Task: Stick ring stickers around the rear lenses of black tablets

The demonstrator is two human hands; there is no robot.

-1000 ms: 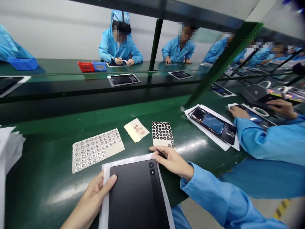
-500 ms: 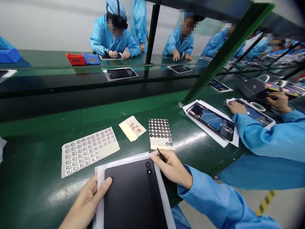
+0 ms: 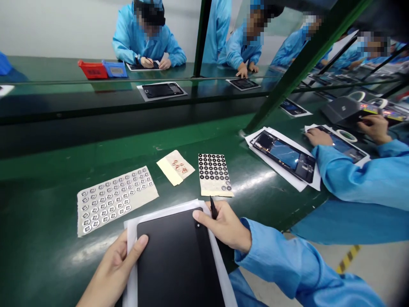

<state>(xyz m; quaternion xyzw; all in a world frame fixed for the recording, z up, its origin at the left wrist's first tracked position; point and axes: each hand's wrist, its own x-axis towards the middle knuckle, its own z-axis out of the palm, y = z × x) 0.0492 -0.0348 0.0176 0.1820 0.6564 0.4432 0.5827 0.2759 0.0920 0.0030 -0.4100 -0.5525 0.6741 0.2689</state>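
A black tablet back cover [image 3: 175, 260] lies on white paper [image 3: 131, 238] at the lower middle. My left hand [image 3: 119, 264] grips its left edge together with the paper, thumb on top. At the upper right corner my right hand [image 3: 223, 224] holds the tablet, its thumb over part of the camera area; dark tweezers [image 3: 213, 208] are tucked in the same hand. Beyond the tablet lie a sheet of ring stickers [image 3: 115, 198], a small cream sheet with reddish bits [image 3: 175, 167] and a sheet of black round stickers [image 3: 214, 175].
An opened tablet [image 3: 284, 155] rests on paper to the right. Beside it, a co-worker's sleeves and hands [image 3: 319, 137] are over another device. A green slanted post [image 3: 277, 91] rises behind. Red [image 3: 93, 69] and blue bins [image 3: 115, 69] stand on the far bench, where people work.
My right thumb has moved left onto the tablet's camera corner, covering one lens. The tweezers now point more upright. The view has shifted slightly.
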